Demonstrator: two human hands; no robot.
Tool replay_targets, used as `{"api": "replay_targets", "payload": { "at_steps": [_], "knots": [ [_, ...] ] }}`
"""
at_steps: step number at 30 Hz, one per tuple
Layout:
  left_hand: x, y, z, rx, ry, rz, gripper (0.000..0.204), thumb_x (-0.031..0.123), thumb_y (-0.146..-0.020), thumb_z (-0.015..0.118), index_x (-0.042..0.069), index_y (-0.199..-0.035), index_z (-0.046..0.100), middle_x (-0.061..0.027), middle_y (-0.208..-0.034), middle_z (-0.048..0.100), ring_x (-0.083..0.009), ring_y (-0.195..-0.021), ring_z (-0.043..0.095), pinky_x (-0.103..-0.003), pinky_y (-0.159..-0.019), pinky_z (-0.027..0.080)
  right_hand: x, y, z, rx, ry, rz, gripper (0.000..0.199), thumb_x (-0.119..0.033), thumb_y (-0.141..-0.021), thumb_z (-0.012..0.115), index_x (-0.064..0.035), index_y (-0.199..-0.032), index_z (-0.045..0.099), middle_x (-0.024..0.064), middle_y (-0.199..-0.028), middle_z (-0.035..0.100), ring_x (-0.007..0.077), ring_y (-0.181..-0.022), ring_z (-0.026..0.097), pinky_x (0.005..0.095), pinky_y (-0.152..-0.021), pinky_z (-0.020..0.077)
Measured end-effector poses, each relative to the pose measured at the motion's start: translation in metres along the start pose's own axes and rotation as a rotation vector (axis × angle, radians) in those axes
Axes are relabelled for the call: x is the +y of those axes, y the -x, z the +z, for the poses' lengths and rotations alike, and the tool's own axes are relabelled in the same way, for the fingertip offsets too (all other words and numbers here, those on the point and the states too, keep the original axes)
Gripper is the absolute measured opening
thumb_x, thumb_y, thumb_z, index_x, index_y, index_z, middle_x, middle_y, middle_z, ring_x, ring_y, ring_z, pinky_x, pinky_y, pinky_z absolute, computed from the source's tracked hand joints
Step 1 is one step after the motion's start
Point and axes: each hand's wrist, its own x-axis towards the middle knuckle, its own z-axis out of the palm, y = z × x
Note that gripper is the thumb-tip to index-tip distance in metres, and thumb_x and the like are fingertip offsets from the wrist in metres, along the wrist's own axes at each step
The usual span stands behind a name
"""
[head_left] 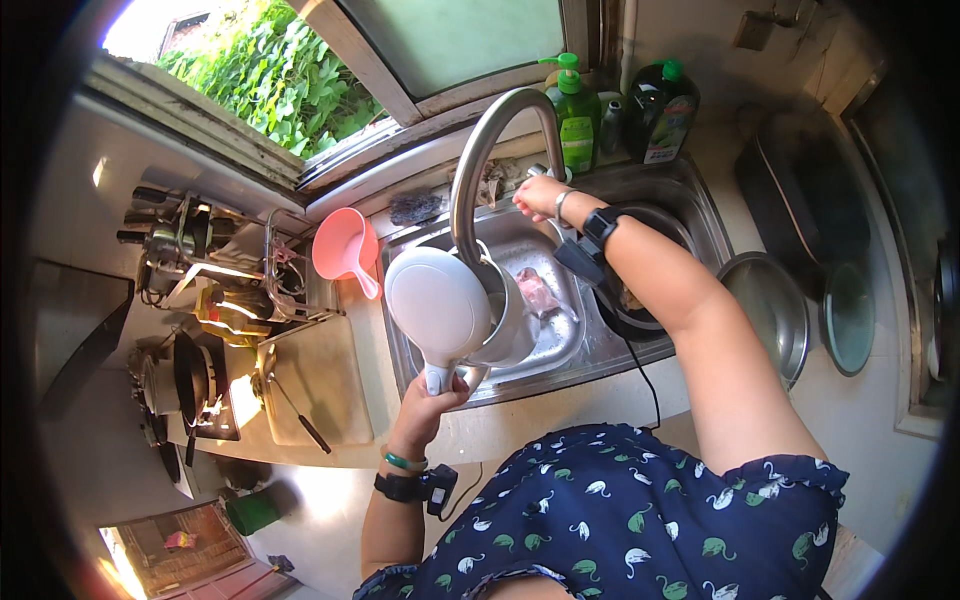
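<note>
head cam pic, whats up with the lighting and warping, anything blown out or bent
Head view: fisheye bends the window frame and counter edges toward a dark round rim; sunlight blows out the top-left corner and glares on the cutting board; the left hand holding the white kettle is sharp; the right hand at the faucet is evenly lit.

Open window (300, 90) above steel sink (700, 215), green foliage outside; sunlit pale counter (560, 410); doorway lower left.
</note>
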Motion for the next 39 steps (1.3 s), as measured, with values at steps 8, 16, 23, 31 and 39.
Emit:
{"api": "replay_targets", "payload": {
  "at_steps": [8, 16, 23, 31, 39],
  "knots": [
    [0.014, -0.004, 0.027, 0.066, 0.002, -0.103, 0.02, -0.002, -0.066, 0.064, 0.002, -0.084, 0.057, -0.0022, -0.08, 0.057, -0.0118, -0.076, 0.054, -0.026, -0.073, 0.043, 0.039, -0.072, 0.024, -0.014, 0.566, -0.371, 0.017, -0.018, -0.081, 0.05, -0.007, -0.075, 0.062, 0.007, -0.069, 0.06, 0.0189, -0.064, 0.058, 0.0314, -0.055, 0.0466],
    [0.013, -0.007, 0.036, 0.059, 0.054, -0.058, 0.021, -0.002, -0.067, 0.065, 0.002, -0.086, 0.057, -0.0027, -0.083, 0.057, -0.0115, -0.079, 0.054, -0.025, -0.073, 0.043, -0.032, -0.023, -0.003, 0.054, -0.12, 0.144, 0.02, -0.019, -0.082, 0.051, -0.0036, -0.087, 0.062, 0.0062, -0.074, 0.063, 0.0163, -0.069, 0.06, 0.0279, -0.062, 0.0485],
    [0.017, -0.01, 0.065, 0.149, 0.04, -0.007, 0.019, 0.003, -0.07, 0.067, 0.002, -0.085, 0.056, -0.0032, -0.082, 0.058, -0.0117, -0.077, 0.054, -0.026, -0.073, 0.043, -0.07, 0.111, -0.042, -0.357, -0.762, 0.245, 0.02, -0.023, -0.086, 0.055, -0.0055, -0.094, 0.059, 0.0024, -0.085, 0.06, 0.0095, -0.076, 0.058, 0.0237, -0.066, 0.0501],
    [0.011, -0.015, 0.1, 0.032, 0.17, 0.169, 0.033, 0.006, -0.074, 0.068, 0.001, -0.101, 0.05, -0.005, -0.096, 0.056, -0.0119, -0.085, 0.054, -0.028, -0.078, 0.044, -0.141, 0.225, 0.014, -0.519, -0.558, 0.159, 0.053, -0.033, -0.086, 0.056, 0.0018, -0.124, 0.041, 0.0078, -0.112, 0.053, 0.013, -0.095, 0.052, 0.0256, -0.08, 0.0445],
    [-0.024, -0.039, 0.12, 0.028, -0.08, 0.397, 0.037, 0.006, -0.075, 0.064, 0.002, -0.108, 0.048, -0.0109, -0.1, 0.058, -0.0208, -0.088, 0.057, -0.032, -0.076, 0.046, -0.156, 0.242, 0.043, -0.165, -0.686, 0.251, 0.038, -0.02, -0.081, 0.063, 0.002, -0.109, 0.049, 0.0083, -0.101, 0.056, 0.0134, -0.084, 0.057, 0.0247, -0.072, 0.0482]
  ]
}}
